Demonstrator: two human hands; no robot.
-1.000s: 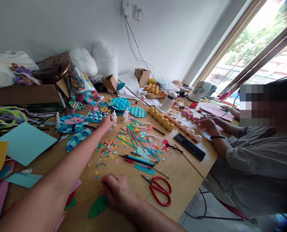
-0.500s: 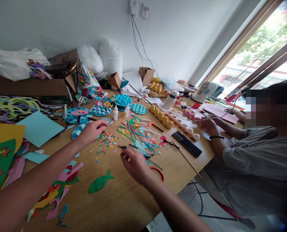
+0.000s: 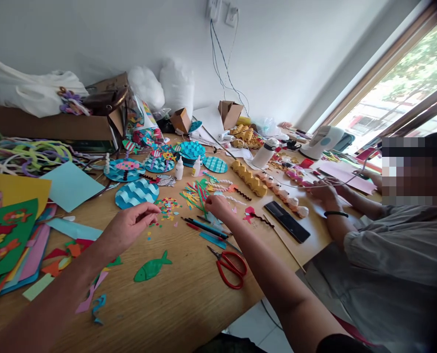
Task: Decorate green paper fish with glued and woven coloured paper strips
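My left hand (image 3: 132,228) is above the table just left of a pile of small coloured paper dots (image 3: 168,208). Its fingers are loosely bent, with a gap between thumb and forefinger and nothing visible in it. My right hand (image 3: 218,207) reaches down to a heap of thin coloured paper strips (image 3: 193,195), its fingers drawn together; what they pinch, if anything, is hidden. A green paper fish (image 3: 152,267) lies between my forearms. Red-handled scissors (image 3: 230,268) rest beside my right forearm. Several pens (image 3: 205,226) lie just below my right hand.
Two white glue bottles (image 3: 179,169) stand behind the strips, near blue wavy paper discs (image 3: 137,193). Paper scraps (image 3: 65,257) and coloured sheets (image 3: 32,262) lie left. A black phone (image 3: 287,221) and a thin stick (image 3: 284,243) lie right, near a co-worker's hands (image 3: 324,191).
My right hand has moved forward from beside the pens to the strips, uncovering the scissors. My left hand has drawn back toward me, off the blue disc. The view has shifted slightly.
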